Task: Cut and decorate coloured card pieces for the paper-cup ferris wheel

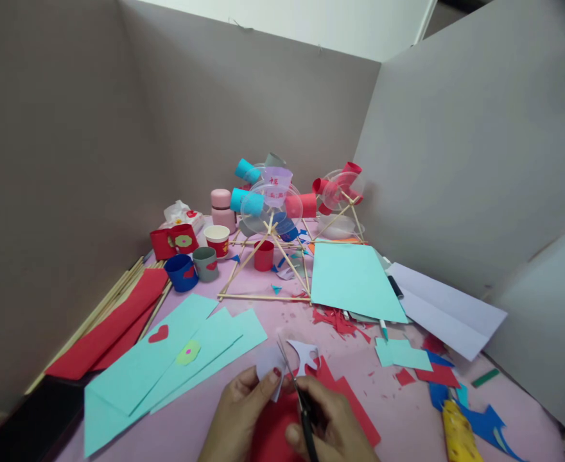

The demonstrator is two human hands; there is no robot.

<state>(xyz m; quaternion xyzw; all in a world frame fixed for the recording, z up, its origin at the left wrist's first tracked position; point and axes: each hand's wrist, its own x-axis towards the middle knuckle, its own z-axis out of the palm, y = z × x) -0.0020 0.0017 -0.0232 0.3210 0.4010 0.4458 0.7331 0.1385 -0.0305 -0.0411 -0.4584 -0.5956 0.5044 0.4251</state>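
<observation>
My left hand (244, 407) pinches a small piece of pale lilac paper (267, 360) between thumb and fingers, over the front of the table. Black-handled scissors (305, 417) are gripped in my right hand (333, 417), their blades pointing forward along the right edge of that paper. Just beyond the blades lies a cut lilac scrap (304, 357) with curved notches. Red paper (277, 427) lies beneath both hands, partly hidden by them.
Mint paper strips (167, 366), one bearing a red heart, lie left. A stick-framed wheel (271, 212) with paper cups stands mid-table, another wheel (343, 189) behind it. Mint sheets (354, 279), red scraps (338, 321) and a yellow object (458, 431) lie right. Grey panels (253, 90) enclose the table.
</observation>
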